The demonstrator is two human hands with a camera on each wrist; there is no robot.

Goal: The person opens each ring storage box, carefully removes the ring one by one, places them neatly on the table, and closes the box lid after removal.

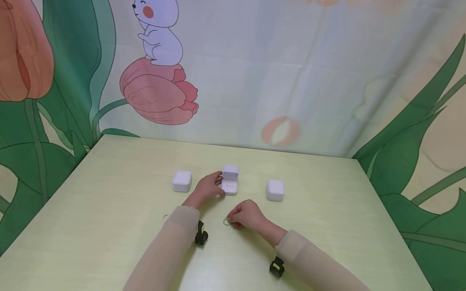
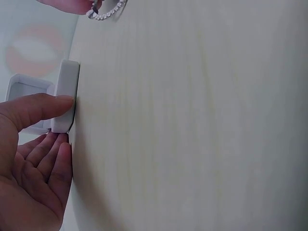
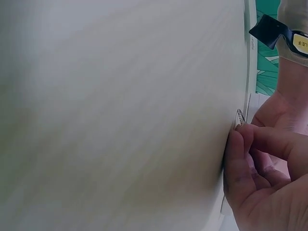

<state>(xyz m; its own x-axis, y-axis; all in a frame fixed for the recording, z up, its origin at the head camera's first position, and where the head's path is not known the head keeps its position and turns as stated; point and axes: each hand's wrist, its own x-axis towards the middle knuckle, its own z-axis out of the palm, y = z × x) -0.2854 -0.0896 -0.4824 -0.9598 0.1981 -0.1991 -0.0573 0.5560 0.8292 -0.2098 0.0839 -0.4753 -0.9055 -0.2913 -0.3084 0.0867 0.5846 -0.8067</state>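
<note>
Ring [image 3: 239,119] hides partly between pinching right fingers [image 3: 235,148]; left fingers [image 2: 60,168] hold an open box [image 2: 68,81].

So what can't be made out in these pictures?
Head: insides of the left box and right box, both shut; any stones on the loose ring, too small.
Left wrist: part of the open box, behind the left hand; most of the right hand, past the top edge.
Right wrist: part of the held ring, covered by the right hand.
</note>
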